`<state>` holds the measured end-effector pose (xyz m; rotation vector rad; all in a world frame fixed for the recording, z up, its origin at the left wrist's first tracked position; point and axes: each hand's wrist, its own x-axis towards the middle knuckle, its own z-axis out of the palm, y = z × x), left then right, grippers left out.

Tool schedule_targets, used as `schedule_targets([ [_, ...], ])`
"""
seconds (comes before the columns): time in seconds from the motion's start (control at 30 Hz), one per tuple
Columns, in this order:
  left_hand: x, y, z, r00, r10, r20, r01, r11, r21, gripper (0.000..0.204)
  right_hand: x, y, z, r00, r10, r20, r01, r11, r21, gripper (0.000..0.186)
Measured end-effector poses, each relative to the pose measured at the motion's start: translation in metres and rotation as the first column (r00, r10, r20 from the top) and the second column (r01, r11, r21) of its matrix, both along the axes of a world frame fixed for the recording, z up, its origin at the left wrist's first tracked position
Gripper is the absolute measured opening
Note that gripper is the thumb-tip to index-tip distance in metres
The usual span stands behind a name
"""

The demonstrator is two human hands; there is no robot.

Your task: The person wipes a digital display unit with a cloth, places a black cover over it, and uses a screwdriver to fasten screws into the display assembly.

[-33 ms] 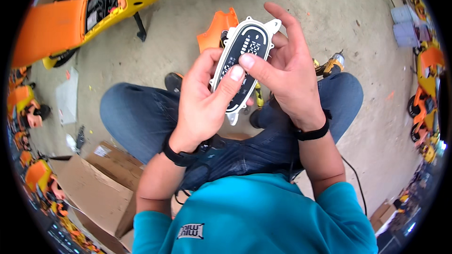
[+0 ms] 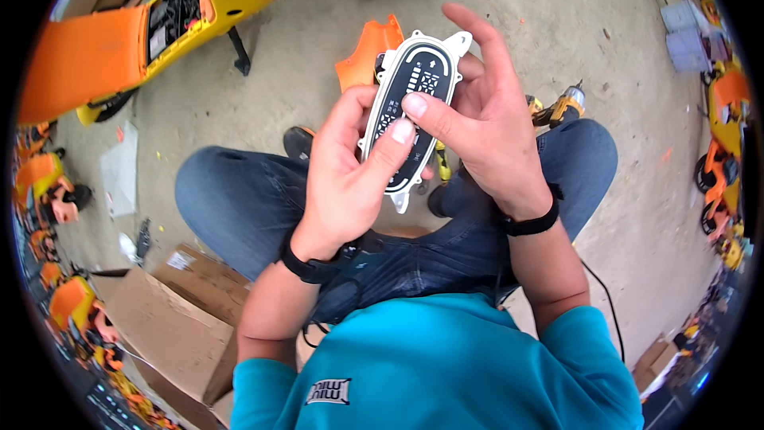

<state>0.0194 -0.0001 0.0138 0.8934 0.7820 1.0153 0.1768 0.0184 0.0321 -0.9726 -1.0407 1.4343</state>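
I hold an oval black display panel [image 2: 414, 87] with a white rim and mounting tabs upright over my lap, using both hands. My left hand [image 2: 338, 187] grips its lower left side, thumb pressed on the black face. My right hand [image 2: 493, 139] wraps the right edge from behind; its thumb rests on the face beside my left thumb and its index finger sticks up past the panel's top. I sit with my knees apart in blue jeans, and each wrist has a black band.
An orange plastic cover [image 2: 368, 52] lies on the concrete floor just beyond the panel. A yellow cordless drill [image 2: 557, 107] lies by my right knee. An orange and yellow scooter body [image 2: 159, 24] stands at upper left. Cardboard boxes [image 2: 175, 318] sit at lower left. Orange parts line both sides.
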Motion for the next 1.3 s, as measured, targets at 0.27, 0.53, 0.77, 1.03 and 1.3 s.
schedule_targets([
  [0.27,0.006,-0.003,-0.002,0.996,-0.029,-0.084,0.031,0.999,0.023,0.03,0.01,-0.001,-0.008,1.0,-0.013,0.019,0.012,0.999,0.042,0.058],
  [0.53,0.002,-0.002,0.001,0.985,-0.156,-0.073,0.156,0.988,-0.011,0.038,0.014,0.004,-0.018,0.996,-0.089,-0.024,0.088,0.995,-0.045,0.034],
  [0.77,-0.008,0.001,-0.004,0.953,-0.3,0.043,0.3,0.954,0.018,0.06,0.016,0.006,-0.025,0.995,-0.095,-0.029,0.092,0.992,-0.085,0.037],
  [1.03,-0.002,0.002,-0.001,0.952,-0.275,0.132,0.285,0.957,-0.059,0.061,0.019,0.006,-0.025,0.996,-0.076,-0.054,0.07,0.992,-0.108,0.039],
  [1.3,0.0,0.003,-0.007,0.979,-0.178,-0.095,0.165,0.977,-0.133,0.045,0.01,0.005,-0.032,0.993,-0.119,-0.001,0.119,0.992,-0.042,0.039],
])
